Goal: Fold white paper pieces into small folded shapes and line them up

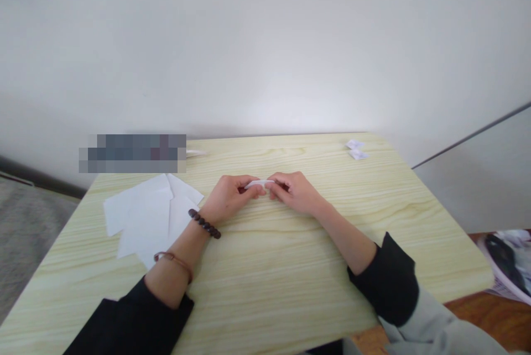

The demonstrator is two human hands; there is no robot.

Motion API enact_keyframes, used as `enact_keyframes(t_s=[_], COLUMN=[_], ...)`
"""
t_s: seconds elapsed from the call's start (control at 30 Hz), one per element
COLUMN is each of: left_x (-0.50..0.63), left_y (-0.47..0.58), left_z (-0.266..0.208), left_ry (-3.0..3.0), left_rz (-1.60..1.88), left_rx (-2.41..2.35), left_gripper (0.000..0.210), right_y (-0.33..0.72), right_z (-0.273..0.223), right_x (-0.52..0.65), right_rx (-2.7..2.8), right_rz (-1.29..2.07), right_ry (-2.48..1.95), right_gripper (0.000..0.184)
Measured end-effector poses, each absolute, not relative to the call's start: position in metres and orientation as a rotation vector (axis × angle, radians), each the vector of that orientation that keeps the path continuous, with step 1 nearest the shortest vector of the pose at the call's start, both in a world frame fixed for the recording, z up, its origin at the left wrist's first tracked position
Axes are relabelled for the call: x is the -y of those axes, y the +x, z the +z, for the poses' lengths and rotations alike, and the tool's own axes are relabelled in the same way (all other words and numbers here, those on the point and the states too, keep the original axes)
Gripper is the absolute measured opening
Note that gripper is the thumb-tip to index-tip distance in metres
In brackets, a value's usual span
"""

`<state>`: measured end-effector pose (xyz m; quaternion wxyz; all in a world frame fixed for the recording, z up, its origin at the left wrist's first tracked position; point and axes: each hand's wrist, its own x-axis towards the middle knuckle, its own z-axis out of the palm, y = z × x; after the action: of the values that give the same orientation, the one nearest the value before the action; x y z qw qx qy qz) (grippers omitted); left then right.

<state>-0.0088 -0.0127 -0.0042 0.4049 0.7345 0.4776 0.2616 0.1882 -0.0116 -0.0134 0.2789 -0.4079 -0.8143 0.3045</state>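
A small folded piece of white paper (260, 182) is held level over the middle of the table. My left hand (232, 196) pinches its left end between thumb and fingers. At the opposite end, my right hand (293, 192) has its thumb and fingers closed on the same paper. Most of the fold is hidden by my fingers. Left of my left forearm lies an overlapping spread of white paper sheets (145, 214). Two small folded white paper pieces (357, 153) rest near the far right corner of the table.
The pale wood-grain table (265, 283) stands against a white wall (265, 45). A blurred-out dark object (133, 153) sits at the back left, with a thin pale item (197, 152) beside it. Off the right edge stands a bin-like container (508, 261) with mixed things inside.
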Motion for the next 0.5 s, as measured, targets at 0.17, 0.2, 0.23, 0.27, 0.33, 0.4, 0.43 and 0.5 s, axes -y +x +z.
enact_keyframes(t_s=[0.17, 0.2, 0.23, 0.27, 0.33, 0.4, 0.43, 0.5], left_x=[0.0082, 0.0077, 0.0074, 0.0073, 0.0074, 0.0077, 0.0077, 0.0079], left_y=[-0.0130, -0.0131, -0.0129, -0.0125, -0.0117, -0.0110, -0.0107, -0.0103], left_z=[-0.0068, -0.0069, -0.0069, -0.0066, -0.0060, -0.0056, -0.0057, -0.0056], left_ry=[1.735, 1.716, 1.700, 1.688, 1.677, 1.669, 1.664, 1.658], left_rz=[0.659, 0.665, 0.670, 0.676, 0.680, 0.689, 0.698, 0.723], left_rx=[-1.023, -1.002, -0.991, -0.989, -0.997, -1.010, -1.020, -1.047], left_gripper=[0.039, 0.039, 0.039, 0.039, 0.040, 0.040, 0.041, 0.041], right_y=[0.1897, 0.1899, 0.1900, 0.1900, 0.1901, 0.1902, 0.1904, 0.1907], right_z=[-0.0113, -0.0110, -0.0109, -0.0109, -0.0113, -0.0115, -0.0114, -0.0111], right_x=[0.0107, 0.0106, 0.0104, 0.0102, 0.0097, 0.0093, 0.0090, 0.0086], right_rx=[2.081, 2.064, 2.048, 2.032, 1.997, 1.966, 1.954, 1.950], right_rz=[1.047, 1.073, 1.095, 1.117, 1.163, 1.213, 1.233, 1.255], right_ry=[-1.050, -1.048, -1.046, -1.043, -1.034, -1.027, -1.025, -1.022], right_gripper=[0.033, 0.035, 0.036, 0.037, 0.038, 0.039, 0.039, 0.039])
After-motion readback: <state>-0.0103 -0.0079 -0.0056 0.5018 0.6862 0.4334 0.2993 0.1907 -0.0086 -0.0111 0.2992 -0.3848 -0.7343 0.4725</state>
